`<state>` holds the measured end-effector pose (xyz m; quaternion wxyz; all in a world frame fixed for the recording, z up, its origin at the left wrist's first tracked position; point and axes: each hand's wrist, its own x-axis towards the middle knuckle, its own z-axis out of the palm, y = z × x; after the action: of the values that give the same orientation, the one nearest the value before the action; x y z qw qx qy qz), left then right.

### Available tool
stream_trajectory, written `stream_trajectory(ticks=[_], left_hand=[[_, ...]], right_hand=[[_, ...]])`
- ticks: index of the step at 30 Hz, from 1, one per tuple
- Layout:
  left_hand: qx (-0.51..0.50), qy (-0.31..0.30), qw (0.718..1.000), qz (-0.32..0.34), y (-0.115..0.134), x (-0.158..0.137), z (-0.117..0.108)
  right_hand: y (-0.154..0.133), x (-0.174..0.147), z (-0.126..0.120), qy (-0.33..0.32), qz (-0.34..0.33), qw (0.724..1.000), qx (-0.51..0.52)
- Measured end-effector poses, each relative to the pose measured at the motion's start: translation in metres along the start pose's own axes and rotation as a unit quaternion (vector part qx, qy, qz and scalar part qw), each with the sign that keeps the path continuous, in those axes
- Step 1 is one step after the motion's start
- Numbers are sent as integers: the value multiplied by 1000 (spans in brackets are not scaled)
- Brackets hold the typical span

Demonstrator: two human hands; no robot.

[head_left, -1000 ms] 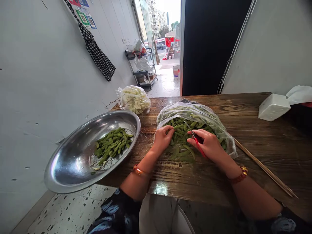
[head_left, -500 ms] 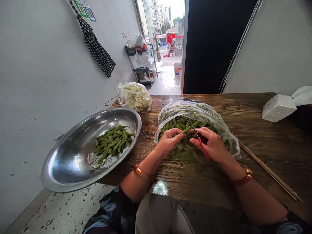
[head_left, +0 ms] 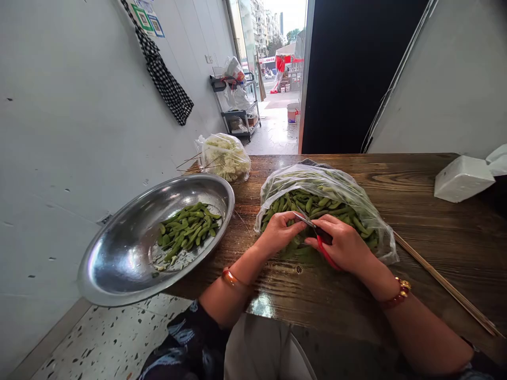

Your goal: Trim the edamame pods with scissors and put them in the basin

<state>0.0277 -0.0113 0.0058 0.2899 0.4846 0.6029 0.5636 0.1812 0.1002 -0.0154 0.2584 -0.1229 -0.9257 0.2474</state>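
In front of me lies a clear plastic bag point(head_left: 382, 235), its mouth toward me and full of green edamame pods point(head_left: 322, 203). My left hand point(head_left: 280, 232) is closed in a pinch at the bag's mouth. The edamame pod between its fingertips is mostly hidden. My right hand point(head_left: 344, 243) grips red-handled scissors point(head_left: 325, 254), with the blades reaching across to the left fingertips. Off to the left, a wide steel bowl point(head_left: 114, 258) holds a heap of edamame pods point(head_left: 188, 227) and small trimmings.
A bag of pale cauliflower florets point(head_left: 225, 158) sits behind the bowl, with thin sticks beside it. Long wooden skewers point(head_left: 447, 282) lie on the dark wooden table point(head_left: 415, 184) at right. A white tissue pack point(head_left: 463, 178) stands at the far right.
The scissor blades have swung left and down from upright to the left fingertips. The pod, plainly visible before, is now mostly hidden by the fingers. The whole view has shifted slightly.
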Motion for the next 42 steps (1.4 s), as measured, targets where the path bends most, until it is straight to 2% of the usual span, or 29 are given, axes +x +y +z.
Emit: stream_trajectory(ticks=[6, 12, 23, 29, 31, 33, 36, 39, 42], left_hand=[[13, -16, 1000, 9, -3, -2, 3], [-11, -36, 999, -11, -6, -2, 3], [-76, -33, 993, -85, -7, -2, 1], [-85, -38, 984, -151, -8, -5, -2], [-100, -14, 983, -153, -8, -4, -3], [-135, 38, 979, -148, -7, -1, -4], [-215, 106, 960, -145, -5, 4, -6], [-267, 129, 944, -146, -4, 6, -8], [-276, 127, 942, -145, -3, 5, -8]], right_hand=[[2, -1, 0, -12, -1, 1000, -15], [2, -1, 0, -25, -5, 1000, -12], [2, 0, -3, -59, -8, 998, 28], [5, -1, 2, -29, -19, 998, 43], [7, 0, 2, -15, -7, 999, 45], [8, 1, 0, 9, 14, 999, 48], [7, 3, -4, 38, 33, 997, 61], [6, 5, -6, 44, 39, 996, 70], [6, 4, -5, 37, 40, 996, 71]])
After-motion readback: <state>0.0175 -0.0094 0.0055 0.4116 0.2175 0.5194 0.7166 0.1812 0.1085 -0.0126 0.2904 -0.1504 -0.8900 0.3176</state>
